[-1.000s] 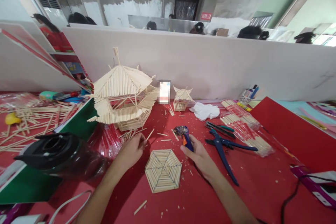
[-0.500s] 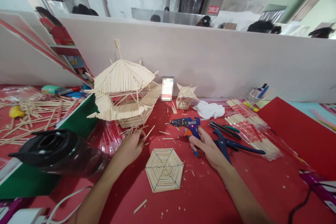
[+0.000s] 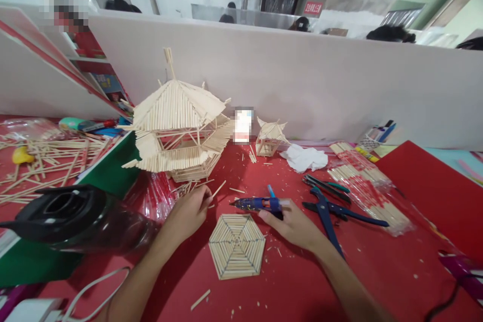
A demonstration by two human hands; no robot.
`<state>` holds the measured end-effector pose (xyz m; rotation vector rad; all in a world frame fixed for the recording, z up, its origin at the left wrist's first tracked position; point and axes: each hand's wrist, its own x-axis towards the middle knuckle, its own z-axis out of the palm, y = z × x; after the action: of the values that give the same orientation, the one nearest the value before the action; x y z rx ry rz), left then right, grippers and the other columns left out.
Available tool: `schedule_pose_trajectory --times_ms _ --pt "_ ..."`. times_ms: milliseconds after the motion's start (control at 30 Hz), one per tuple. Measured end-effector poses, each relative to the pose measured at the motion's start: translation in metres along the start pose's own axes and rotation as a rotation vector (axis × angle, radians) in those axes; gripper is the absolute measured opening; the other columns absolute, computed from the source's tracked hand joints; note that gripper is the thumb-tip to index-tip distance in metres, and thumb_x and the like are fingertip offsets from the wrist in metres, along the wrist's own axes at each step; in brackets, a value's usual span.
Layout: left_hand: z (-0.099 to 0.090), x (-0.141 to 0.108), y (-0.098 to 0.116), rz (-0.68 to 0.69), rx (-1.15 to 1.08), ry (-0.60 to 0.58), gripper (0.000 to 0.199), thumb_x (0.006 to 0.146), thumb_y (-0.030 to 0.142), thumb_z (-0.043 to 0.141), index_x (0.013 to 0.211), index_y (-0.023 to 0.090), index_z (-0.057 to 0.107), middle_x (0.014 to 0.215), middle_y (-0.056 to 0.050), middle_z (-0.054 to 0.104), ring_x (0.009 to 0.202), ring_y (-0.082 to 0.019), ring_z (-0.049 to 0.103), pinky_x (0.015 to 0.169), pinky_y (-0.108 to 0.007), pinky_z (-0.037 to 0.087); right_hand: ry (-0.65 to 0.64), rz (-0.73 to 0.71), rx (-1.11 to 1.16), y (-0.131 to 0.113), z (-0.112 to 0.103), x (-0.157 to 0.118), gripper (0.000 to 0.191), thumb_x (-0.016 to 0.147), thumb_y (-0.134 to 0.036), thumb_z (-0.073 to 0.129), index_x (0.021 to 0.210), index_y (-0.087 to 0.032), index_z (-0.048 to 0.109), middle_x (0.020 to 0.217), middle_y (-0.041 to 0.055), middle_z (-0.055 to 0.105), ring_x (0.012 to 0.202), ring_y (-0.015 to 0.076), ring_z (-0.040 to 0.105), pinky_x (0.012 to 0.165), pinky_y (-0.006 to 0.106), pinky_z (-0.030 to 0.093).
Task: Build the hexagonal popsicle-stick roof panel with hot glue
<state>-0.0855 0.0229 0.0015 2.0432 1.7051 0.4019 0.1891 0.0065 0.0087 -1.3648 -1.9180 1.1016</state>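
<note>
My right hand (image 3: 292, 224) is closed around a blue glue gun (image 3: 256, 205), whose nozzle points left over the red tabletop. Between the fingertips of my left hand (image 3: 194, 209) is a short wooden stick (image 3: 219, 188), its free end slanting up to the right. Below and between my hands lies a flat hexagonal panel of sticks (image 3: 237, 246) with dark lines running out from its centre. Behind my left hand stands a large pavilion model (image 3: 177, 131) made of sticks. A smaller stick pavilion (image 3: 269, 137) is further right.
A dark bottle (image 3: 98, 221) lies beside my left forearm. Blue cutters (image 3: 330, 207) and pliers (image 3: 326, 186) are right of my right hand, near bagged sticks (image 3: 364, 181). White tissue (image 3: 305, 158) sits at the back. A white partition (image 3: 332, 90) closes off the far side.
My right hand has turned the glue gun onto its side and brought it lower and slightly left, closer to the hexagonal panel. My left hand still pinches the stick, almost unmoved.
</note>
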Motion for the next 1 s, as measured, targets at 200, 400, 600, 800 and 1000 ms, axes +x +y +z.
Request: schedule_pose_trajectory --times_ms 200,400,600,800,1000 --pt "0.001 -0.001 -0.001 0.013 -0.028 -0.016 0.008 0.090 0.018 0.043 0.088 0.021 0.050 0.083 -0.004 0.065 0.074 -0.019 0.059 0.065 -0.028 0.035 0.019 -0.059 -0.215 -0.002 0.012 0.009 0.034 0.088 -0.050 0.053 0.077 -0.020 0.066 0.079 0.0052 0.067 0.076 0.0208 0.059 0.073 0.032 0.041" --pt "0.003 -0.001 0.000 0.028 -0.025 -0.012 0.008 0.090 0.021 0.044 0.087 0.021 0.052 0.081 -0.004 0.065 0.074 -0.020 0.060 0.065 -0.029 0.035 0.060 -0.092 -0.198 -0.003 0.023 0.013 0.036 0.086 -0.052 0.055 0.068 -0.021 0.061 0.069 0.0021 0.061 0.064 0.0162 0.053 0.063 0.030 0.035" --pt "0.002 -0.002 0.000 0.033 -0.014 -0.011 0.009 0.090 0.021 0.043 0.088 0.021 0.052 0.082 -0.004 0.065 0.075 -0.021 0.061 0.065 -0.030 0.035 0.053 -0.090 -0.298 -0.001 0.024 0.013 0.037 0.088 -0.051 0.053 0.068 -0.020 0.062 0.070 0.0033 0.062 0.064 0.0167 0.054 0.062 0.030 0.033" --pt "0.003 -0.002 0.000 0.026 -0.017 -0.015 0.008 0.089 0.021 0.045 0.087 0.021 0.052 0.081 -0.004 0.065 0.075 -0.021 0.061 0.064 -0.030 0.034 0.064 -0.078 -0.296 0.001 0.023 0.011 0.035 0.087 -0.050 0.055 0.070 -0.021 0.064 0.070 0.0039 0.064 0.065 0.0180 0.056 0.061 0.030 0.035" --pt "0.005 -0.001 -0.002 0.030 -0.009 -0.020 0.009 0.090 0.022 0.043 0.087 0.021 0.051 0.080 -0.003 0.064 0.072 -0.020 0.060 0.063 -0.029 0.034 0.064 -0.115 -0.278 -0.002 0.025 0.014 0.037 0.087 -0.052 0.054 0.068 -0.021 0.062 0.070 0.0035 0.064 0.065 0.0181 0.057 0.062 0.030 0.036"
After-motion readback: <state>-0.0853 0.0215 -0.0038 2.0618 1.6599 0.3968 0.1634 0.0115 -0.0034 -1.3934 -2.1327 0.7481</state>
